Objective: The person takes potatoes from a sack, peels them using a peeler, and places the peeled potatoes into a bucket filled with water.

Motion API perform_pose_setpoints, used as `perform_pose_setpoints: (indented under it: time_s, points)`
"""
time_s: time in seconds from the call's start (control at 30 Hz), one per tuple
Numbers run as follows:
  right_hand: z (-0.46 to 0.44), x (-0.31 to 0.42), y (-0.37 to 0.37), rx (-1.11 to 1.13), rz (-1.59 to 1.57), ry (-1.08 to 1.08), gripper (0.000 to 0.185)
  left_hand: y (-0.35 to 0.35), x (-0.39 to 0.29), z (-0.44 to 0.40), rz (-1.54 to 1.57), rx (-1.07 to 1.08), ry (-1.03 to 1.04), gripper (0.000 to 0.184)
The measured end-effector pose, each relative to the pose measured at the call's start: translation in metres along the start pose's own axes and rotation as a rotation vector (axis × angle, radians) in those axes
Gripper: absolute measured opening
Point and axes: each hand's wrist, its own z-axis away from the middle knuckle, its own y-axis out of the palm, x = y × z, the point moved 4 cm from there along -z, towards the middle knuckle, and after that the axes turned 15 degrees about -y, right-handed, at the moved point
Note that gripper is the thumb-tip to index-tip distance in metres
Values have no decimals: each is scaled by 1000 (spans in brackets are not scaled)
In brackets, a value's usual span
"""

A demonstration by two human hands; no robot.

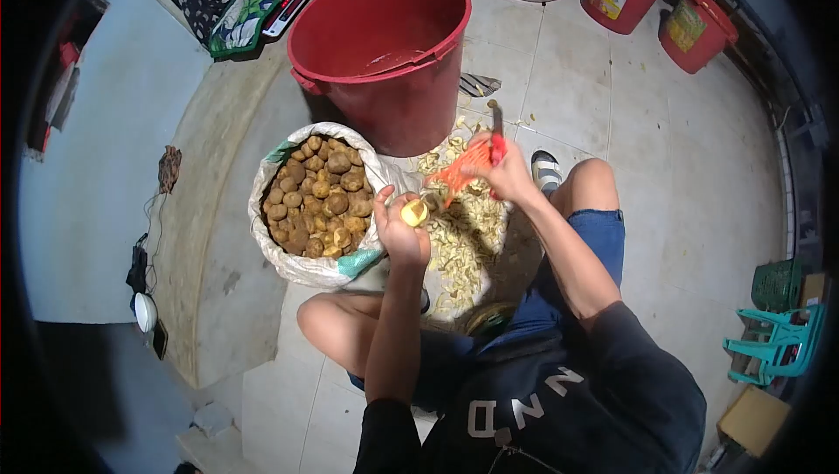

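Beside an open sack [308, 275], the left hand [404, 228] holds a pale potato [415, 213]

Partly curled, the left hand's fingers grasp the potato, its pale cut surface showing. The right hand [512, 175] is closed around a red-handled knife [497, 142], blade pointing away from the body. Orange mesh [465, 168] lies right beside it; whether that is gripped too, I cannot tell. Pale peelings [463, 269] litter the floor below. Brown potatoes [325, 199] lie in the sack, near a red bucket [389, 111].
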Motion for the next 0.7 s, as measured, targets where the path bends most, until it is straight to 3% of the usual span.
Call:
perform_pose_setpoints:
  time_s: [0.07, 0.1, 0.2, 0.23, 0.33, 0.4, 0.5, 0.57, 0.6, 0.7]
  points:
    - [13, 27, 25, 240, 58, -101, 34, 12, -2, 13, -49, -100, 106, 25]
    - [9, 29, 20, 219, 173, -19, 37, 6, 0, 7, -125, -62, 175, 27]
    - [-3, 10, 0, 63, 107, 29, 38, 12, -1, 9, -111, -28, 195, 29]
    - [5, 17, 8, 148, -23, 0, 38, 14, -2, 11, -125, -13, 211, 31]
    - [-2, 10, -8, 120, 161, -3, 37, 19, -11, 20, -275, -46, 286, 31]
    - [-3, 13, -11, 71, 37, 80, 39, 24, -10, 23, -256, -16, 264, 31]
    - [4, 35, 14, 303, 66, -75, 38, 27, -9, 26, -397, -68, 271, 30]
    - [-4, 15, -3, 199, 56, 14, 39, 35, -9, 29, -525, -7, 387, 31]
    - [-8, 13, -9, 100, 45, 100, 40, 35, -8, 29, -526, -5, 388, 31]
    - [4, 26, 8, 230, 76, 33, 39, 27, -5, 22, -360, -25, 297, 31]
